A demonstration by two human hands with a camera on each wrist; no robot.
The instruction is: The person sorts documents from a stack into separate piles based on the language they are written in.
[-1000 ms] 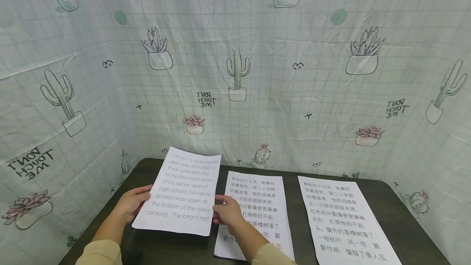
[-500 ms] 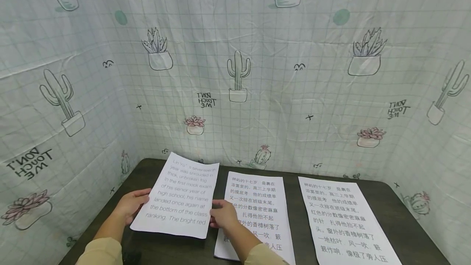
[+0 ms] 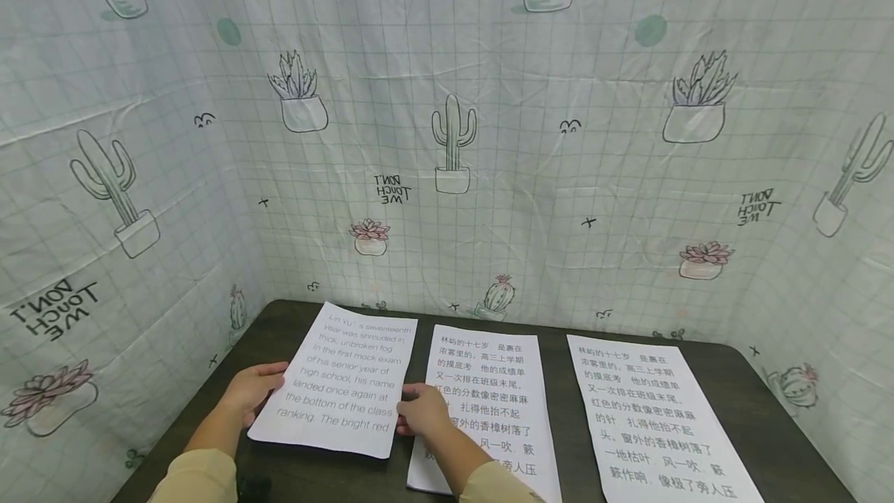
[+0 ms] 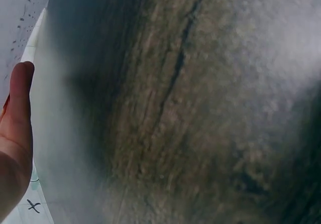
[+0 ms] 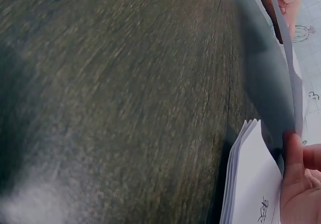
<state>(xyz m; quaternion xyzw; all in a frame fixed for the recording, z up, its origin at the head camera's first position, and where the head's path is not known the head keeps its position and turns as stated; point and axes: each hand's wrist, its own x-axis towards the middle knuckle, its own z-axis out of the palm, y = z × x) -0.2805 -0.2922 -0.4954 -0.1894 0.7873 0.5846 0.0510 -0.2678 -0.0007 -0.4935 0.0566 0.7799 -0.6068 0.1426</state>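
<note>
A white sheet of paper (image 3: 335, 383) with large English print lies low over the left part of the dark table, slightly curved. My left hand (image 3: 251, 394) holds its left edge, and my right hand (image 3: 427, 414) pinches its right edge near the lower corner. Seen from the right wrist, the sheet (image 5: 297, 83) is raised off the tabletop, gripped by the right thumb and fingers, with the left hand (image 5: 288, 5) on its far side. Just under the right hand is a thin stack of Chinese-printed paper (image 3: 489, 379), partly covered by that hand and forearm.
Another Chinese-printed paper (image 3: 642, 410) lies at the right of the dark wooden table (image 3: 552, 379). A cactus-print cloth (image 3: 524, 200) hangs behind and at both sides. A small black object (image 3: 253, 487) sits by the left sleeve at the front.
The English sheet has come down and slightly toward me, its far edge now lower against the cloth. Both hands have kept their hold; the right one has shifted a little left and nearer.
</note>
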